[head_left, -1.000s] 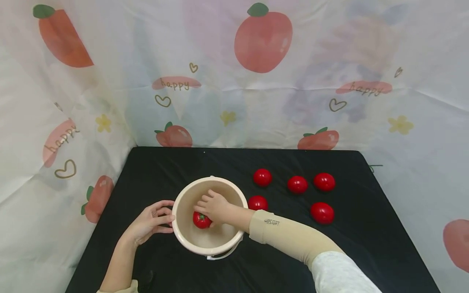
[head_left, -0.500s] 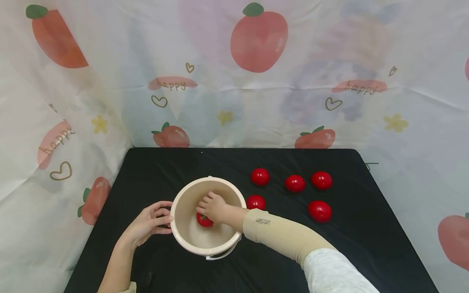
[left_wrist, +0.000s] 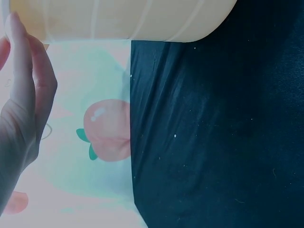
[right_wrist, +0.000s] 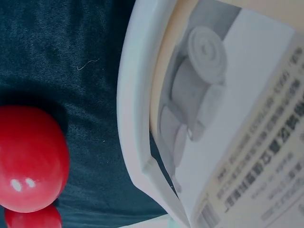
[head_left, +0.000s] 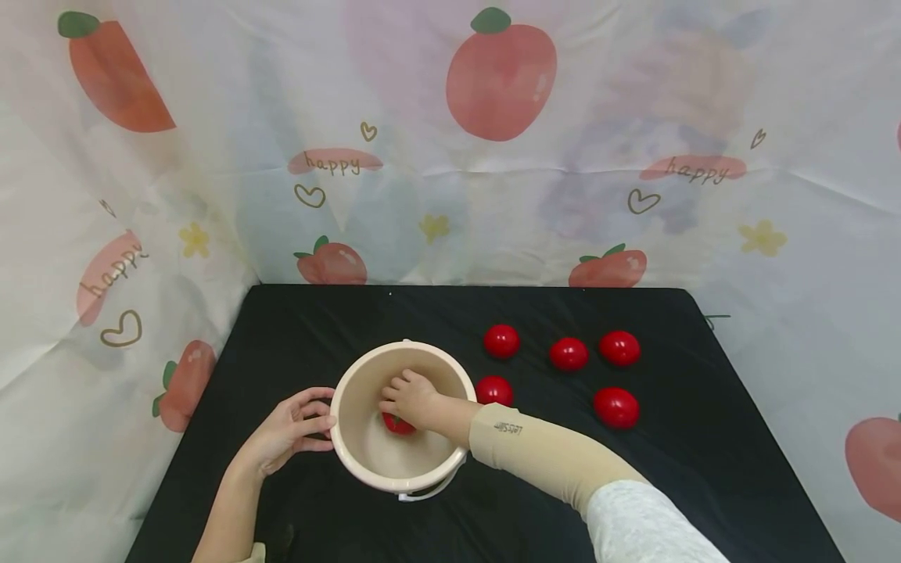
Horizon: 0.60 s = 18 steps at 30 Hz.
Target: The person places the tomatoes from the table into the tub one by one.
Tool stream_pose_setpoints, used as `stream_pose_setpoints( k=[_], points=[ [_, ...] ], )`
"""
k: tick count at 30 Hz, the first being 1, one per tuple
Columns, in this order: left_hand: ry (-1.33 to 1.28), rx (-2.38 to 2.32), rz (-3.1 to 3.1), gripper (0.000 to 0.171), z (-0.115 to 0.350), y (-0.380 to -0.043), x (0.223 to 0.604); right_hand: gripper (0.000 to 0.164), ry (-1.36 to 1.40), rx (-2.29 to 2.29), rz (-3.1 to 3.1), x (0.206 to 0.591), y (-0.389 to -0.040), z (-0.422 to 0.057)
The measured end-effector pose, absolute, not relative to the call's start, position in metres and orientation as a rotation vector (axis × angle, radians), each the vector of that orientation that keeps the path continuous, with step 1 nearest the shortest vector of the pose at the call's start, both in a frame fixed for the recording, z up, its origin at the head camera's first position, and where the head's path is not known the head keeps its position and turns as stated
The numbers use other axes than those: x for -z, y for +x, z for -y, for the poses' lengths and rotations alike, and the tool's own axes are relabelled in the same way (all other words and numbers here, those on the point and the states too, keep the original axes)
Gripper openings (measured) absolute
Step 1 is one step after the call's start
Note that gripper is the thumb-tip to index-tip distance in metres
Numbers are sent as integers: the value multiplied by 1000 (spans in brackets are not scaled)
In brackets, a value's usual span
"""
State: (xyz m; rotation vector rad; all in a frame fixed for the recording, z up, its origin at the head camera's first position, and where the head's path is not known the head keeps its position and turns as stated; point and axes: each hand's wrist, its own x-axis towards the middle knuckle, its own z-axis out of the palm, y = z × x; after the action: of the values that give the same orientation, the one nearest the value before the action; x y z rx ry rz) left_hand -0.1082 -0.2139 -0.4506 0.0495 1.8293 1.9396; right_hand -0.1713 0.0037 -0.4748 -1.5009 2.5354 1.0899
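In the head view, a cream bucket (head_left: pixel 350 461) stands on the black-covered table, its mouth facing me. My right hand (head_left: pixel 411 397) reaches down inside it, fingers curved over a red tomato (head_left: pixel 398 424) that is partly covered by the hand. The thumb is hidden. My left hand (head_left: pixel 292 426) touches the bucket's left side with nearly straight, spread fingers. The left wrist view shows those fingers (left_wrist: pixel 23 61) at the bucket's wall (left_wrist: pixel 114 19). The right wrist view shows the bucket's printed label (right_wrist: pixel 247 109) and white handle (right_wrist: pixel 137 95), with the right hand out of sight.
Right of the bucket lie several more tomatoes, one tomato (head_left: pixel 495 389) close by the rim, another tomato (head_left: pixel 616 407) farther right, and a tomato (head_left: pixel 502 342) toward the back. A fruit-printed cloth (head_left: pixel 450 203) hangs behind the black table (head_left: pixel 310 313).
My right hand and the tomato under it have shifted slightly to the right within the bucket, and the hand covers more of the tomato. My left hand stays at the bucket's side.
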Motion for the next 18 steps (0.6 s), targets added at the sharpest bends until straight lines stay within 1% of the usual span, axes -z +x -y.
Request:
stream_pose_setpoints(
  k=[7, 14, 16, 18],
  points=[
    [49, -1939, -1823, 56, 214, -108, 451, 40, -1634, -982, -2630, 475, -173, -7],
    [52, -1931, -1829, 57, 215, -108, 452, 45, -1637, -879, -2635, 467, -176, -8],
    [55, -1928, -1835, 57, 215, -108, 452, 43, -1656, -852, -2651, 465, -176, -9],
    [52, -1928, -1835, 57, 215, -107, 452, 48, -1682, -810, -2667, 460, -176, -12]
  ],
)
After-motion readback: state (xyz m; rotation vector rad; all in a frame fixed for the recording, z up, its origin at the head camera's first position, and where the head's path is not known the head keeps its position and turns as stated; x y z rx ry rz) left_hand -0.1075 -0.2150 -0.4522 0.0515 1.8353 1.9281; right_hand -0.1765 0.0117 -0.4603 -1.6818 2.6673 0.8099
